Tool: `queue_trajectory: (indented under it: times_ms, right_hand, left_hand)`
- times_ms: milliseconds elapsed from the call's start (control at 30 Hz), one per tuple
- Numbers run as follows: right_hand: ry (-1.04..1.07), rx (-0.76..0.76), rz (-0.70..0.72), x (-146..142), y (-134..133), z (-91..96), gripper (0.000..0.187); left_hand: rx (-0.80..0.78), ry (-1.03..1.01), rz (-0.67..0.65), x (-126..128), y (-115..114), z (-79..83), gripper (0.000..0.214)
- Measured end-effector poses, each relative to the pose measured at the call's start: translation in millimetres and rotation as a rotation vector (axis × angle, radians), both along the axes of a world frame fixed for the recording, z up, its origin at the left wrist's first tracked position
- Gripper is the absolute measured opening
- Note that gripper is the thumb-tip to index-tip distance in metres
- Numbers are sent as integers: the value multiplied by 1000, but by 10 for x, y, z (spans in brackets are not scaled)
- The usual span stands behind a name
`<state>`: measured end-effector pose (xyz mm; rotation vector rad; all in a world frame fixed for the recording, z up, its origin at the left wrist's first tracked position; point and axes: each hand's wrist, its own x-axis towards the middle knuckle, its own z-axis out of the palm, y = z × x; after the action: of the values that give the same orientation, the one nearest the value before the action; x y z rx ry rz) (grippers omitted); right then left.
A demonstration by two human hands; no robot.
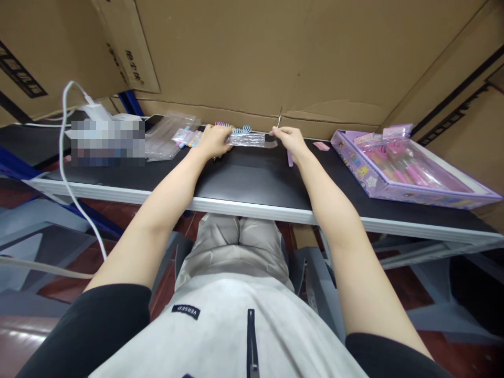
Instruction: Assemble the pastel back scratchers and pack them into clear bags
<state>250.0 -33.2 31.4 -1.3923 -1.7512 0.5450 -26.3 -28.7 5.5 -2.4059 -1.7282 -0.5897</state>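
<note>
My left hand is closed on one end of a clear, shiny plastic sleeve that lies across the black table top. The sleeve's other end, a clear flap, reaches toward my right hand. Thumb and forefinger of that hand pinch a thin white strip, which sticks up. Below the right palm shows part of a purple stick-like object; whether the fingers hold it I cannot tell. Just behind the sleeve lie pastel items with comb-like teeth. Several pastel pens rest left of my left hand.
Clear plastic bags lie at the left, by a white charger with a looping cable. A purple box with pink packaged items stands at the right. A small pink card lies near it. Cardboard walls rise behind.
</note>
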Motion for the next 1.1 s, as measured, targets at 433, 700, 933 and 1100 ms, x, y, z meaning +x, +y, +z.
queue_trajectory:
  times_ms: [433, 700, 933, 1100]
  right_hand:
    - [-571, -136, -228, 358, 334, -120, 47]
    - [-555, -237, -363, 517, 291, -7, 33]
    - [-744, -327, -477, 696, 303, -12, 54]
    - [-715, -291, -519, 733, 285, -68, 53]
  left_hand:
    - [-24, 24, 41, -85, 46, -10, 31]
    - [4, -6, 3, -120, 83, -40, 25]
    - [-16, 14, 8, -116, 98, -26, 24]
    - [-40, 43, 29, -101, 87, -12, 18]
